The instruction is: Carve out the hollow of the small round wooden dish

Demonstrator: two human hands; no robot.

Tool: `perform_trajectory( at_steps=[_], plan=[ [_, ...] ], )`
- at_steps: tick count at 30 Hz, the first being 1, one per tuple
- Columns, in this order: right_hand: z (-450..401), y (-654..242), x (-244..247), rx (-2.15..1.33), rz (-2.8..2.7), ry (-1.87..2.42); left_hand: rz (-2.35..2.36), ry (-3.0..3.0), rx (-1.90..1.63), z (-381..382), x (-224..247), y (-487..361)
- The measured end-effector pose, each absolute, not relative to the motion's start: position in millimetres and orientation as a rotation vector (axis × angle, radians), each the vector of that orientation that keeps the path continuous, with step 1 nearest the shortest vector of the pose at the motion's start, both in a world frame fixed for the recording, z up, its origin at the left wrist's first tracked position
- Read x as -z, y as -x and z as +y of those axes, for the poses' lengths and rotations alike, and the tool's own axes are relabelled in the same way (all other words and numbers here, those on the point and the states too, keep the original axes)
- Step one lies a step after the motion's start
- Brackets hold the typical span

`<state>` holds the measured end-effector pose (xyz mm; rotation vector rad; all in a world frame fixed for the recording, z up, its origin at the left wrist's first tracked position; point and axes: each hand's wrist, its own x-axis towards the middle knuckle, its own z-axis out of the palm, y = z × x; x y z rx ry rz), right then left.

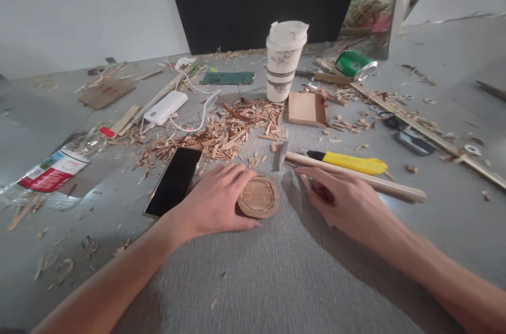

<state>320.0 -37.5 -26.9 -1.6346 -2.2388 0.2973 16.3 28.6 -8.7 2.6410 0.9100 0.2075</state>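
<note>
My left hand [221, 197] grips the left side of a small wooden block [258, 196], its thumb along the near edge and its fingers at the far edge. The block is roundish with cut corners, and a ring-shaped groove runs around its top face. To the right, my right hand [346, 198] is closed in a pinch low over the table. A thin pale edge shows under its fingertips, but I cannot make out what it is. Just beyond that hand lie a hammer [356, 173] with a wooden handle and a yellow utility knife [353, 162].
A black phone [174, 181] lies left of my left hand. Wood chips [237, 131] are heaped beyond it, near a white power bank [166, 107], a paper cup [282, 68] and a cardboard tray [307, 107]. A plastic bottle [59, 170] lies left, a green can [353, 65] back right.
</note>
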Motion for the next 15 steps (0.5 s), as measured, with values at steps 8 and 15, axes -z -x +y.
perform_trajectory(
  at_steps=[8, 15],
  plan=[
    [-39.0, -318.9, 23.5, -0.406, -2.213, 1.656, 0.827, -2.665, -0.157, 28.5, 11.0, -14.5],
    [-40.3, -317.9, 22.0, -0.414, -2.245, 1.668, 0.719, -2.73, -0.123, 29.4, 8.7, -15.2]
  ],
)
